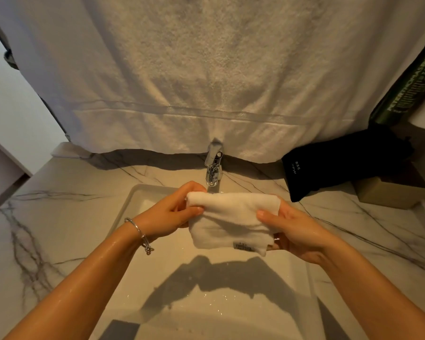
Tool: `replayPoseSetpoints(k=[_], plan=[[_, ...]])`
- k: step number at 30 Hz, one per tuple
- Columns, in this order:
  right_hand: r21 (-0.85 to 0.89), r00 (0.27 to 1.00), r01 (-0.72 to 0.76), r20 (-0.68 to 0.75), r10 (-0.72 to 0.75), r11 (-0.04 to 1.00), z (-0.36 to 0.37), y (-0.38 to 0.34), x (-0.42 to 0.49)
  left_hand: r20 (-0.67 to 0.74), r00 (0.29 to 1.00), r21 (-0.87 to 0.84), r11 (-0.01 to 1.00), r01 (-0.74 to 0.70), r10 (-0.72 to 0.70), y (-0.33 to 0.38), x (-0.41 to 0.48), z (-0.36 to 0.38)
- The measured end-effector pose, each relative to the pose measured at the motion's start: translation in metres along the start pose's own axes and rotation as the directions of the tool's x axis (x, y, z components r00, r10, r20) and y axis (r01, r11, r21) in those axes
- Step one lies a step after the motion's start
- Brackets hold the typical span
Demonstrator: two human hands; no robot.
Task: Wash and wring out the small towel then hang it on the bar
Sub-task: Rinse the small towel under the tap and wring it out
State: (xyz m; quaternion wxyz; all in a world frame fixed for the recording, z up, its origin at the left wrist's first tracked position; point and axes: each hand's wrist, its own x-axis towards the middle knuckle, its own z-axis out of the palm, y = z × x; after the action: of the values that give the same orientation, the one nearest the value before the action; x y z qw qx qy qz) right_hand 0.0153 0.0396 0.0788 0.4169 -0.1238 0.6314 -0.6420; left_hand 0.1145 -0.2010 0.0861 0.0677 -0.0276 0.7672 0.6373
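A small white towel, folded over with a label at its lower edge, hangs stretched between my hands above the white sink basin. My left hand grips its left end, a silver bracelet on the wrist. My right hand holds the right end, thumb on top. Both forearms look wet. The chrome tap stands just behind the towel; I cannot tell if water runs. No bar shows in view.
A large white towel hangs down behind the tap and covers the wall. A black pouch lies at the right on the marble counter, beside a beige box and a green bottle.
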Motion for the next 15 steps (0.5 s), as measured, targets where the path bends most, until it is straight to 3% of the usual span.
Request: replayPoseSetpoints(k=[4, 10, 15], plan=[[-0.017, 1.000, 0.004, 0.019, -0.004, 1.000, -0.001, 0.001, -0.003, 0.049, 0.998, 0.025, 0.999, 0.030, -0.031, -0.002, 0.001, 0.000], [0.066, 0.995, 0.097, -0.042, -0.095, 0.993, -0.002, 0.000, -0.006, 0.071, 0.995, -0.301, 0.950, 0.089, -0.071, -0.010, -0.003, 0.005], [0.082, 0.992, 0.099, -0.084, -0.092, 0.992, -0.005, -0.001, -0.009, 0.154, 0.984, -0.606, 0.777, 0.169, -0.093, -0.011, -0.004, 0.003]])
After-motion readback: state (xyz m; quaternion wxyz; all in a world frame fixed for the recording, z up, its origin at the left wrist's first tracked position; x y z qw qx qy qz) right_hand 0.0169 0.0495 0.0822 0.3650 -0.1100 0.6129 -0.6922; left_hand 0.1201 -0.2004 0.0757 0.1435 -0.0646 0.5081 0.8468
